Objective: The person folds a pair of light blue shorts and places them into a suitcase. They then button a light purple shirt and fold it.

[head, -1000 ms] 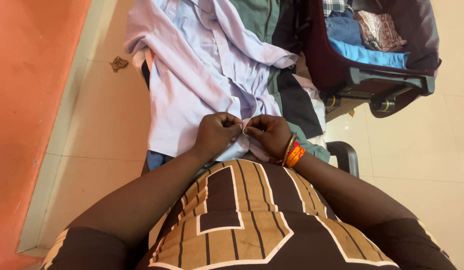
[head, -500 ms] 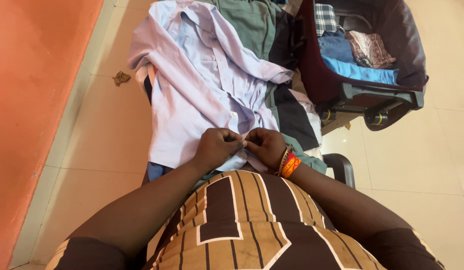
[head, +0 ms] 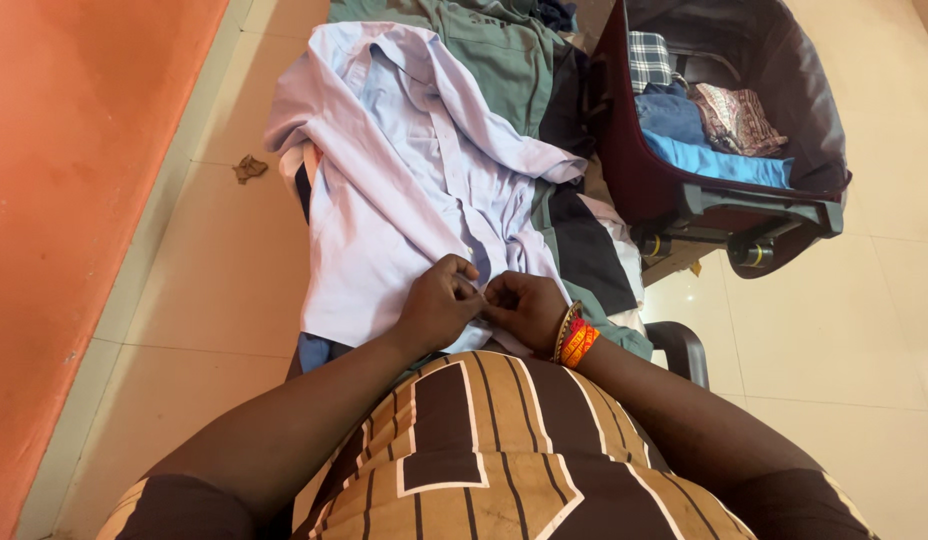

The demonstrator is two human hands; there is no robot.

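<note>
Lilac shirt [head: 404, 190], hem hidden by hands [head: 481, 305]

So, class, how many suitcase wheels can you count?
2: one wheel under the open suitcase by its near-left corner, another wheel to its right. Others may be hidden.

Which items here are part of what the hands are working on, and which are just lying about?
In hand:
- lilac shirt, front edge pinched near the hem by both hands
- left hand
- right hand

Lying about:
- green garment under the shirt
- open suitcase with folded clothes
- brown scrap on the floor
</note>
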